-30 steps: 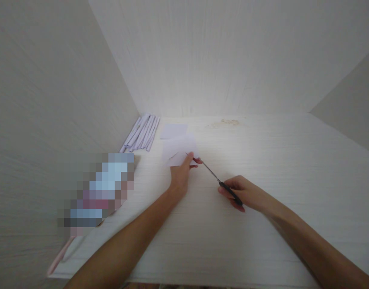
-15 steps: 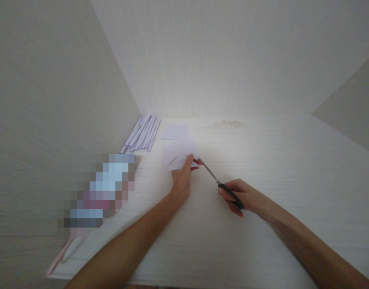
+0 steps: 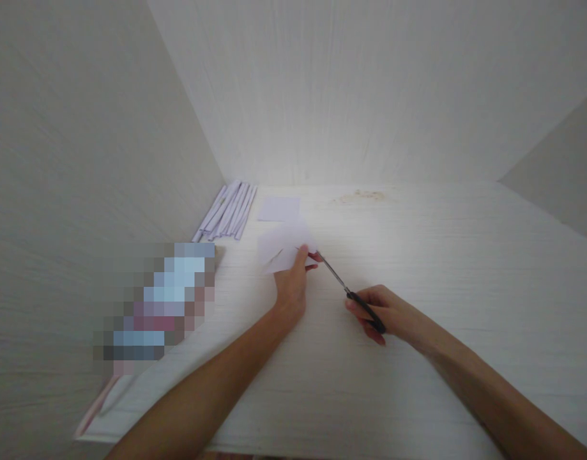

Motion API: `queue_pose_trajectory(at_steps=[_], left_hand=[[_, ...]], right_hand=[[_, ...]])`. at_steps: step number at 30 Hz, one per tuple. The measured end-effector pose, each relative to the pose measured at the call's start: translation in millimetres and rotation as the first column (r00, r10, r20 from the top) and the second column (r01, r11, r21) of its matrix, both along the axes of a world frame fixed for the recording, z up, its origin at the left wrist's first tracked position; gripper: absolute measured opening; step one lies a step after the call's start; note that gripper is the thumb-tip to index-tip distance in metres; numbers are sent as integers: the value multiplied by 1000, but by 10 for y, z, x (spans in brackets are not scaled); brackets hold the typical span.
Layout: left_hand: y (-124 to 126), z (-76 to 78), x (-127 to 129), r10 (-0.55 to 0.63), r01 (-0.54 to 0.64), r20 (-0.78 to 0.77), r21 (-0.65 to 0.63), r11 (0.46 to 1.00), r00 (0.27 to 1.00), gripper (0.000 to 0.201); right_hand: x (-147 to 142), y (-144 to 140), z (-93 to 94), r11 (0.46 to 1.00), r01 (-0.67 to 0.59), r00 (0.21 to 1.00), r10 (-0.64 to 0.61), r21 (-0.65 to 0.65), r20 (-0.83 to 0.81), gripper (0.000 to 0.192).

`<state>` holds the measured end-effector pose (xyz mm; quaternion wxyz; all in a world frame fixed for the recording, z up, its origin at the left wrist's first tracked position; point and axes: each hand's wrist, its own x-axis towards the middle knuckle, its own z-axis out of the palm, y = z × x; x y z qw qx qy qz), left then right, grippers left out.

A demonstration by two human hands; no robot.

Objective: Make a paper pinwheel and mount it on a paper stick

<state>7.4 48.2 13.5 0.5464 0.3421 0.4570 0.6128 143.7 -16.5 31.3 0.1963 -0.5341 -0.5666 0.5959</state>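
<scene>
Pinched between the fingers and thumb of my left hand (image 3: pixel 296 275) is a white sheet of paper (image 3: pixel 282 241), raised a little over the table and showing a slit near its lower left. My right hand (image 3: pixel 377 310) is closed round the black handles of a pair of scissors (image 3: pixel 343 286). The scissor blades look closed together and point up and left, their tips at the right edge of the paper beside my left fingertips. Whether the tips touch the paper, I cannot tell. Behind the held sheet lies a second white piece of paper (image 3: pixel 280 208), flat on the table.
Several rolled white paper tubes (image 3: pixel 228 211) lie in a pile at the back left, against the wall. A pixelated object (image 3: pixel 163 300) stands along the left side. The white table (image 3: pixel 446 255) meets pale walls at the back and left.
Hardly anything differs. The slit part of the paper has bent slightly, and both hands keep nearly the same places.
</scene>
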Motion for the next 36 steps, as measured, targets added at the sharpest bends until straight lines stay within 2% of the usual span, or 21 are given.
queue_pose_trajectory(at_steps=[31,36], left_hand=[[5,11,22,53,-52,40,-17,998,998,11],[15,-3,15,35,-36,50,10,999,998,13]], right_hand=[[-44,-27,-32,996,45,993,-53,82,103,39],[-48,-10,-30,997,47,997,-50,58,57,38]])
